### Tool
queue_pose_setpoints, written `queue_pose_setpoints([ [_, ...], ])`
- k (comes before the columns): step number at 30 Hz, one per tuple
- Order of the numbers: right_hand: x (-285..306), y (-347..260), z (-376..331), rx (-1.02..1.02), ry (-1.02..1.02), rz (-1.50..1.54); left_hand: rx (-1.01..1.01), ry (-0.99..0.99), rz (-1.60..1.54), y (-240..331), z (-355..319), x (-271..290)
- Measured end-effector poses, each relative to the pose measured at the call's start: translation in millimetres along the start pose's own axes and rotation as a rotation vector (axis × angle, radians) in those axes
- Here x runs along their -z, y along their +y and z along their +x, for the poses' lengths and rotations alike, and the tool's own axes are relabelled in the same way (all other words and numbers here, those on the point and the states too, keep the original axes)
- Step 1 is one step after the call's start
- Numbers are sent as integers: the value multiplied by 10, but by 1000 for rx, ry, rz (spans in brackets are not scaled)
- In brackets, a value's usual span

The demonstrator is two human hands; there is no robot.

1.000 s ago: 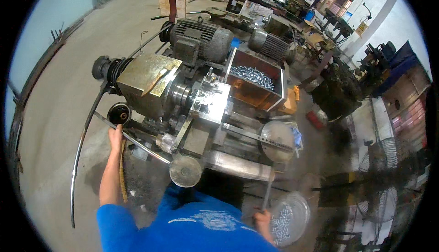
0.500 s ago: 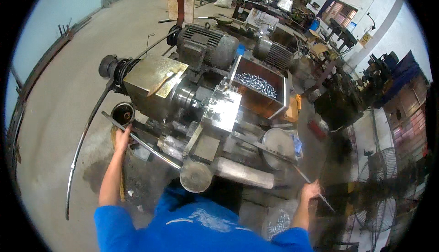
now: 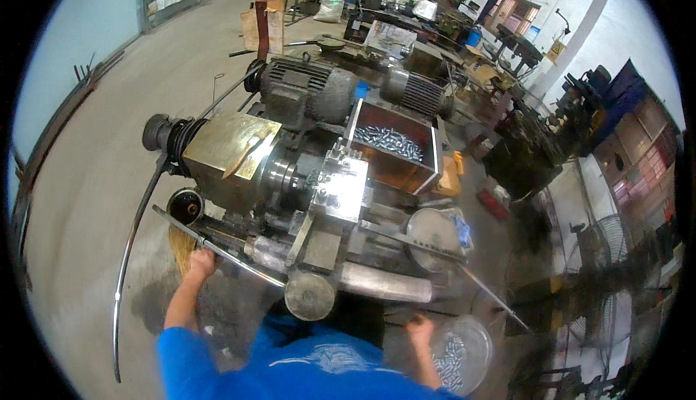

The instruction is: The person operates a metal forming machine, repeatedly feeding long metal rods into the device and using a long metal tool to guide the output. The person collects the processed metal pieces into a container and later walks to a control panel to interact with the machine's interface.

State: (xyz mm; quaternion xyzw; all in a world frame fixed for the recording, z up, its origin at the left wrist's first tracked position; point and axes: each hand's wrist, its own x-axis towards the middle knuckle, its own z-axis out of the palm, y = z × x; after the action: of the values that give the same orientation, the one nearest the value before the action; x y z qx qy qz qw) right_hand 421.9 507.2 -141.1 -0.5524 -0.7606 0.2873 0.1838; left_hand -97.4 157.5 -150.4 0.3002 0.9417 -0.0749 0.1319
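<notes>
The fingers of the left hand are wrapped around a long metal lever, so the grasped stretch of the lever is hidden. The right hand is blurred; whether its fingers are closed on anything cannot be told. The thin rod beside it is smeared by motion. The small metal parts in the round clear tub are too small to be identified. The tub is partly blurred. Both forearms are cut off by the blue sleeves at the lower edge. The right side of the workshop is darkened and blurred.

blocked: machine, lever | free: floor left
</notes>
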Motion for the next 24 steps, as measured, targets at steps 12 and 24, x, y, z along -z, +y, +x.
queue_pose_setpoints([
  [12, 625, -1026, 559, 315, 4, 122, 72, -49, -22, -96, 32, -454],
  [24, -247, -3995, 936, 1240, -179, 60, 81, 353, -680, -969, -671, 687],
])
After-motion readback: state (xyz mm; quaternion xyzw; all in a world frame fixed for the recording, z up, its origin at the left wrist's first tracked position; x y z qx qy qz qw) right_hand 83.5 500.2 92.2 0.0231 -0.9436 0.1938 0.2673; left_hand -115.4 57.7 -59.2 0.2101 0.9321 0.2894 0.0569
